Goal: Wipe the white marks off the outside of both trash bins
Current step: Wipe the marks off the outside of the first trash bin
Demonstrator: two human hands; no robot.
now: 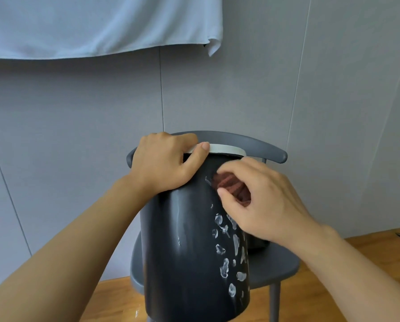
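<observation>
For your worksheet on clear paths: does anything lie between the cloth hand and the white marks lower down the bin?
Nothing visible. The right hand presses a reddish-brown cloth on the black trash bin; the white marks lie uncovered just below.

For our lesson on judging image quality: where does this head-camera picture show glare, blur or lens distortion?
Head view: a soft sheen runs down the black trash bin; the right hand and its reddish-brown cloth look slightly motion-blurred; wall panel seams lean with wide-angle distortion; lighting is even, with no hard shadows.

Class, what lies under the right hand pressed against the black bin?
A reddish-brown cloth shows beneath the right hand on the black bin; any marks beneath it are covered.
</observation>
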